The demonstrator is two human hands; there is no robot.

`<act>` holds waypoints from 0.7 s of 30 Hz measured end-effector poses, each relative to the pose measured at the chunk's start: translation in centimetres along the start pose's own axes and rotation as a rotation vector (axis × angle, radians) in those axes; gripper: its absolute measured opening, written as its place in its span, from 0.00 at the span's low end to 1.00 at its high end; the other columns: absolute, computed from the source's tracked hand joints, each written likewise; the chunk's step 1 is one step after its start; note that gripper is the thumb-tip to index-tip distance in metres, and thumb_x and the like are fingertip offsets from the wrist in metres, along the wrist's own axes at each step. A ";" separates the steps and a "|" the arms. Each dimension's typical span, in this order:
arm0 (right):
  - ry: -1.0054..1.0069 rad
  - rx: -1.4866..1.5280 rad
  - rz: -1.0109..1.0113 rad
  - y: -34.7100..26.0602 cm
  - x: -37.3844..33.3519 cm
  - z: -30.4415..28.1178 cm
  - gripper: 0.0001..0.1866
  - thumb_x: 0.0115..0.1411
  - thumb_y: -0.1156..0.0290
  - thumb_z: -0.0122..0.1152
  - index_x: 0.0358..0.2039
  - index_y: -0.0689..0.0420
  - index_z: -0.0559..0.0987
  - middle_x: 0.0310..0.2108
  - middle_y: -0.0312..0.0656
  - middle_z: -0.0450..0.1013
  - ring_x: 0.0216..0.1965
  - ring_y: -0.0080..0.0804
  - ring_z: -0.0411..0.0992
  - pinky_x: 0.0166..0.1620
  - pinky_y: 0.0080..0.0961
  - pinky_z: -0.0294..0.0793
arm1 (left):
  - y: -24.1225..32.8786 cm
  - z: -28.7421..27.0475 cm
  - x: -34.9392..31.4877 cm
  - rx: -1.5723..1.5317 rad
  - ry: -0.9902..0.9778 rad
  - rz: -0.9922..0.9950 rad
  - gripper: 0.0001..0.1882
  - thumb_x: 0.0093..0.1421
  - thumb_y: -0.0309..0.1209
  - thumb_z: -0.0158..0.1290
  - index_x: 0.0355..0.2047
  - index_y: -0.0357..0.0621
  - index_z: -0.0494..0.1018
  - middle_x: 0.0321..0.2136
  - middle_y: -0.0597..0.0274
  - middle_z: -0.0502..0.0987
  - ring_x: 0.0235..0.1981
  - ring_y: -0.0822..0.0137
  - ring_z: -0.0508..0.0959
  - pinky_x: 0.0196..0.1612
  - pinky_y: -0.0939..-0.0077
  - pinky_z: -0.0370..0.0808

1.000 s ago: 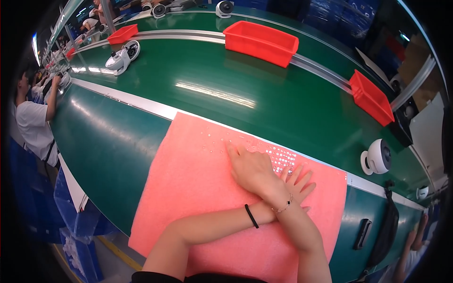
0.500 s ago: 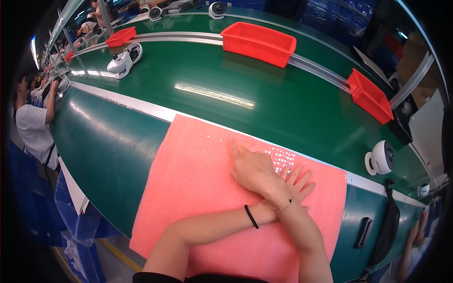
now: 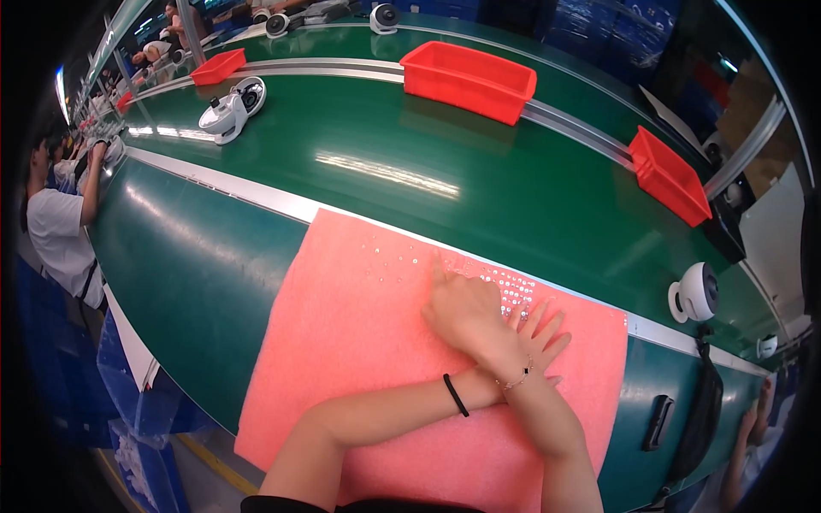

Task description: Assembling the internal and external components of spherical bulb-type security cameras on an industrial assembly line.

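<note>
A pink foam sheet (image 3: pixel 329 342) lies in front of me, dotted with small shiny round pieces (image 3: pixel 511 291), in close rows on the right and loosely scattered toward the left. My forearms cross over it. My left hand (image 3: pixel 539 338) rests flat beside the rows on the right, fingers spread, holding nothing; its wrist wears a black band. Across that wrist lies my right arm with a thin bracelet. My right hand (image 3: pixel 466 312) points with its index finger stretched onto the sheet between the scattered pieces and the rows; its other fingers look curled and partly hidden.
Beyond a white edge strip runs a green conveyor belt (image 3: pixel 342 128) carrying white camera-like units (image 3: pixel 229 113), with another unit (image 3: pixel 694 292) at right. Red bins (image 3: pixel 469 83) stand along the metal rail. A black object (image 3: pixel 658 422) lies at right. A co-worker (image 3: pixel 60 227) works at far left.
My right index finger has moved slightly right across the sheet. My left hand has stayed put. The white units on the near belt have shifted slightly right.
</note>
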State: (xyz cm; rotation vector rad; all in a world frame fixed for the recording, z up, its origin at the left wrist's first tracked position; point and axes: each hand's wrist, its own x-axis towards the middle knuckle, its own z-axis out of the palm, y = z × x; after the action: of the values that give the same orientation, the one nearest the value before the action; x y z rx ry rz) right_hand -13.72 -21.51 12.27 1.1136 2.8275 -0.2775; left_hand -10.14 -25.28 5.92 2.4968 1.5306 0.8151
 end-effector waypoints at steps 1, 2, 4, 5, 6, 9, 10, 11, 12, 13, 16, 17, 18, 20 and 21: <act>-0.001 -0.007 -0.015 0.1 0.0 -0.1 0.34 0.49 0.66 0.50 0.58 0.64 0.59 0.30 0.51 0.74 0.24 0.45 0.74 0.29 0.41 0.73 | 0.0 0.1 0.0 -0.007 -0.006 0.000 0.34 0.55 0.55 0.42 0.56 0.46 0.62 0.61 0.49 0.52 0.63 0.45 0.45 0.60 0.44 0.41; -0.002 -0.009 -0.014 0.3 0.0 -0.2 0.34 0.49 0.66 0.50 0.58 0.64 0.59 0.30 0.51 0.74 0.24 0.45 0.74 0.29 0.41 0.73 | 0.0 0.1 0.1 -0.009 -0.005 0.000 0.34 0.55 0.55 0.42 0.56 0.46 0.62 0.61 0.49 0.52 0.63 0.45 0.45 0.60 0.44 0.41; -0.031 -0.006 -0.050 0.6 0.0 -0.5 0.34 0.50 0.66 0.50 0.58 0.63 0.59 0.29 0.51 0.74 0.25 0.46 0.73 0.29 0.41 0.72 | 0.0 0.1 0.1 -0.012 -0.014 0.007 0.35 0.54 0.55 0.42 0.56 0.45 0.61 0.61 0.48 0.52 0.63 0.44 0.46 0.60 0.43 0.41; -0.031 -0.006 -0.051 0.6 0.0 -0.7 0.34 0.50 0.66 0.50 0.58 0.63 0.59 0.29 0.51 0.74 0.25 0.46 0.73 0.29 0.41 0.72 | 0.0 0.2 0.0 -0.011 -0.013 0.006 0.35 0.54 0.55 0.42 0.56 0.45 0.61 0.61 0.48 0.52 0.63 0.44 0.46 0.60 0.43 0.41; -0.041 -0.003 -0.056 0.7 0.0 -0.8 0.34 0.50 0.65 0.50 0.58 0.63 0.59 0.28 0.51 0.74 0.25 0.46 0.73 0.30 0.41 0.72 | -0.1 0.3 -0.1 -0.028 0.014 0.013 0.35 0.55 0.55 0.42 0.56 0.45 0.61 0.61 0.48 0.52 0.63 0.43 0.45 0.59 0.42 0.41; -0.064 0.007 -0.064 0.7 0.0 -1.4 0.34 0.50 0.65 0.51 0.58 0.62 0.60 0.26 0.51 0.74 0.25 0.46 0.73 0.30 0.40 0.72 | -0.3 0.4 -0.1 -0.034 0.043 0.023 0.35 0.55 0.55 0.42 0.56 0.44 0.61 0.61 0.48 0.51 0.63 0.43 0.45 0.59 0.41 0.41; -0.076 0.012 -0.061 0.8 -0.1 -1.6 0.33 0.50 0.65 0.51 0.58 0.62 0.60 0.26 0.51 0.74 0.25 0.46 0.73 0.30 0.40 0.72 | -0.2 0.4 0.0 -0.027 0.044 0.030 0.35 0.56 0.55 0.42 0.56 0.44 0.61 0.62 0.48 0.50 0.63 0.44 0.45 0.59 0.41 0.41; -0.076 0.011 -0.057 1.0 -0.1 -1.4 0.33 0.50 0.65 0.51 0.58 0.62 0.60 0.26 0.51 0.74 0.25 0.46 0.73 0.30 0.40 0.72 | -0.1 0.4 0.0 -0.029 0.044 0.034 0.35 0.56 0.55 0.42 0.56 0.44 0.61 0.62 0.48 0.50 0.63 0.44 0.45 0.59 0.41 0.41; -0.060 0.001 -0.053 1.2 0.0 -1.1 0.34 0.50 0.65 0.50 0.59 0.60 0.60 0.24 0.50 0.73 0.25 0.46 0.73 0.30 0.40 0.72 | -0.1 0.6 0.1 -0.048 0.052 0.034 0.34 0.56 0.54 0.42 0.56 0.44 0.61 0.62 0.48 0.50 0.64 0.44 0.44 0.59 0.40 0.42; -0.043 -0.006 -0.058 1.2 0.1 -0.9 0.34 0.50 0.65 0.50 0.59 0.59 0.59 0.22 0.49 0.73 0.25 0.46 0.73 0.30 0.39 0.72 | -0.2 0.6 -0.1 -0.060 0.058 0.028 0.33 0.57 0.53 0.41 0.56 0.44 0.61 0.62 0.48 0.49 0.64 0.45 0.43 0.59 0.39 0.42; -0.085 0.129 -0.057 1.8 0.5 -1.7 0.30 0.50 0.69 0.51 0.56 0.56 0.65 0.22 0.47 0.72 0.25 0.45 0.72 0.31 0.38 0.72 | -0.4 0.5 -0.7 -0.086 0.086 0.023 0.33 0.58 0.53 0.41 0.58 0.45 0.59 0.63 0.50 0.47 0.64 0.46 0.41 0.60 0.41 0.41; -0.080 0.126 -0.051 2.5 0.7 -1.4 0.30 0.50 0.69 0.51 0.56 0.56 0.65 0.22 0.47 0.72 0.25 0.45 0.72 0.31 0.38 0.72 | -0.4 0.8 -0.7 -0.087 0.088 0.031 0.33 0.58 0.53 0.41 0.58 0.45 0.59 0.63 0.50 0.47 0.64 0.46 0.41 0.60 0.41 0.41; 0.178 0.263 -0.048 3.6 1.4 -0.4 0.26 0.50 0.71 0.50 0.53 0.56 0.69 0.24 0.45 0.71 0.27 0.44 0.72 0.31 0.37 0.71 | -0.5 1.2 -0.7 -0.103 0.077 0.025 0.33 0.58 0.53 0.41 0.58 0.46 0.58 0.63 0.51 0.46 0.65 0.46 0.41 0.60 0.42 0.41; 0.434 0.400 -0.048 4.8 2.3 1.1 0.23 0.51 0.73 0.50 0.50 0.56 0.72 0.26 0.44 0.70 0.29 0.42 0.71 0.31 0.36 0.71 | -0.4 1.0 -0.6 -0.120 0.064 0.015 0.33 0.59 0.53 0.40 0.59 0.46 0.57 0.64 0.51 0.44 0.65 0.46 0.40 0.61 0.43 0.41; 0.495 0.487 -0.087 5.2 2.6 1.6 0.19 0.52 0.74 0.51 0.47 0.57 0.75 0.28 0.43 0.70 0.30 0.40 0.71 0.32 0.35 0.70 | -0.3 0.6 -0.5 -0.118 0.032 0.012 0.33 0.59 0.53 0.40 0.60 0.47 0.56 0.64 0.52 0.44 0.65 0.47 0.39 0.61 0.44 0.41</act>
State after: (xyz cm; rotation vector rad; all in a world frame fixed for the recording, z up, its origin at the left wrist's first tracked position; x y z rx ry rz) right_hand -12.08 -16.38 9.59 1.2905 3.3576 -0.8441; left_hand -10.26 -25.48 5.11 2.4228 1.4337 0.9229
